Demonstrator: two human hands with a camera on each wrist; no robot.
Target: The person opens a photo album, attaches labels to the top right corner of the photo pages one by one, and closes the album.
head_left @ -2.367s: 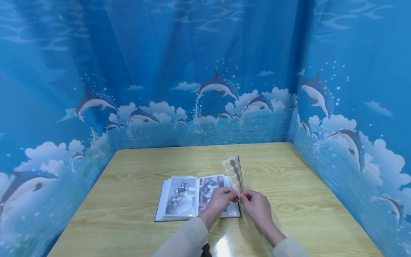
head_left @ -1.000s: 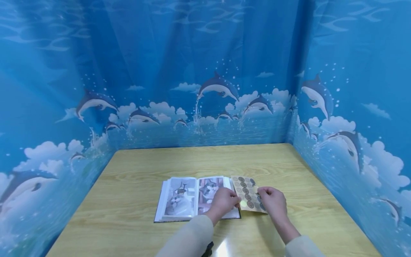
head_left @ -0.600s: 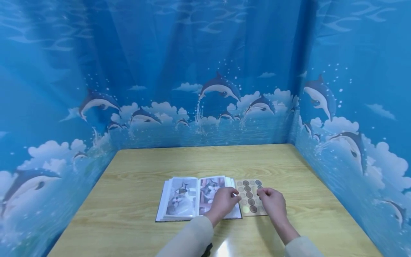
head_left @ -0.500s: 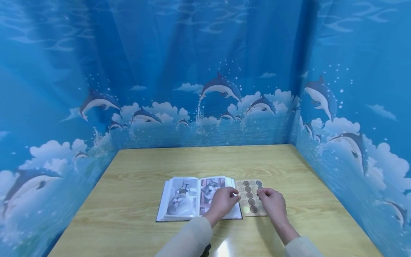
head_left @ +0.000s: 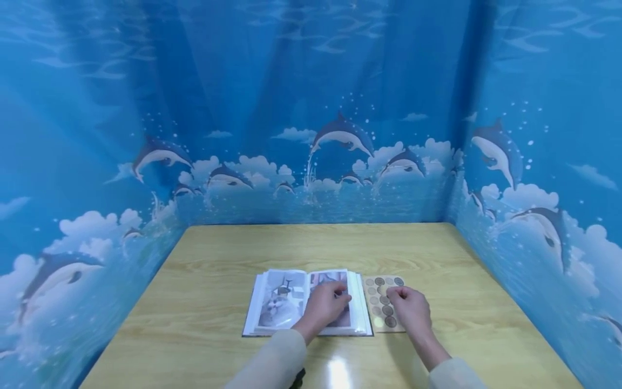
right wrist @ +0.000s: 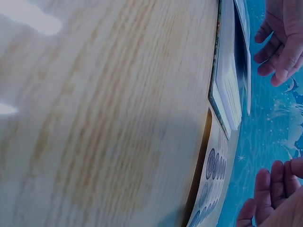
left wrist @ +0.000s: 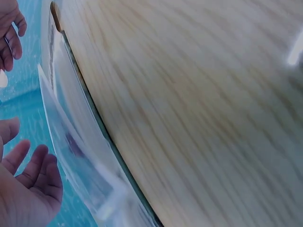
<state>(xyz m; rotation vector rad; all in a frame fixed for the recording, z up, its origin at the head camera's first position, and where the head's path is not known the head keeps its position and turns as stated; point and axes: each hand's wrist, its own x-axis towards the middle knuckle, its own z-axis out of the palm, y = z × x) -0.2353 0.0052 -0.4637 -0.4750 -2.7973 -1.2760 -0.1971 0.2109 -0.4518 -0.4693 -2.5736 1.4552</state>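
The left wrist view catches a small pale sticker [left wrist: 3, 79] at the tips of the right hand [head_left: 410, 309], its thumb and finger pinching it, while the head view shows the left hand [head_left: 325, 306] with fingers loosely spread above the open album [head_left: 306, 289]. Beside the album's right edge lies the thin tan sticker sheet [head_left: 381, 305], lined with dark and pale circles. The table [head_left: 209, 297] has glossy, streaky wood grain.

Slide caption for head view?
Left hand above open white-paged photo album; right hand pinching pale sticker over beige rectangular sticker sheet.
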